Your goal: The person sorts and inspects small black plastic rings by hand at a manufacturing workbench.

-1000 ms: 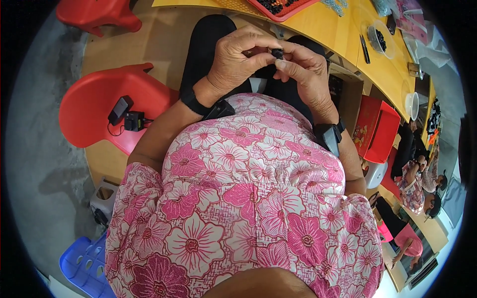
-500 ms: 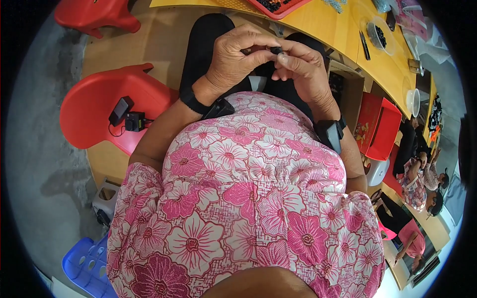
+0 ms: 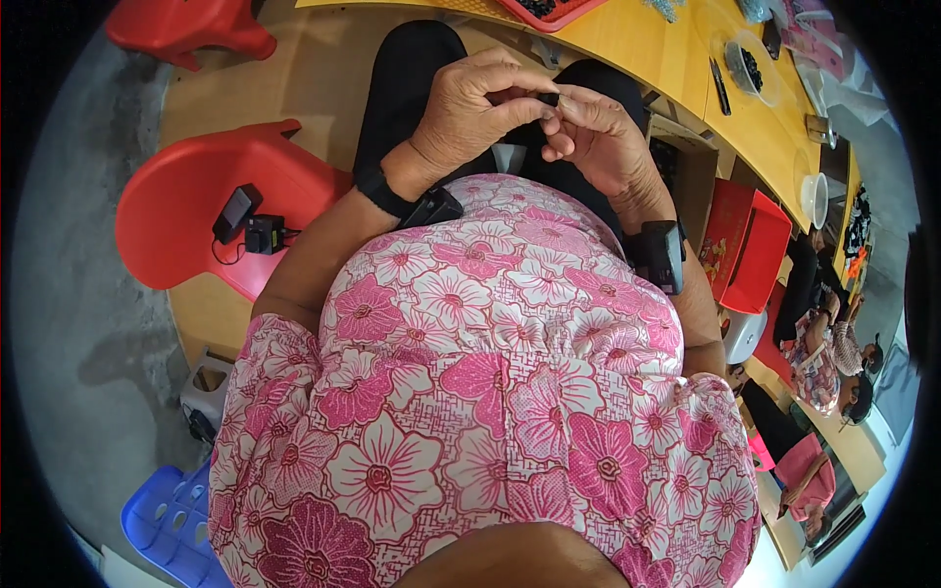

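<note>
Above my lap, my left hand (image 3: 470, 108) and my right hand (image 3: 603, 132) meet fingertip to fingertip. Pinched between them is a small black piece (image 3: 549, 99), mostly covered by the fingers, so its exact kind does not show. My left thumb and index finger close on one side of it, and my right thumb and fingers on the other. Each wrist wears a black band with a dark device. Past the hands, at the table edge, lies a red tray (image 3: 559, 22) with small black pieces in it.
The yellow table (image 3: 667, 64) curves along the far side and right. On it are a dark pen-like tool (image 3: 720, 88) and a clear bowl (image 3: 769, 78) of black pieces. A red chair (image 3: 167, 216) with black devices stands left; a red box (image 3: 750, 250) sits right. Other people sit far right.
My right hand has turned a little, its thumb shifting against the small black piece and its wrist device rotating into fuller view. My left hand keeps its pinch almost unmoved.
</note>
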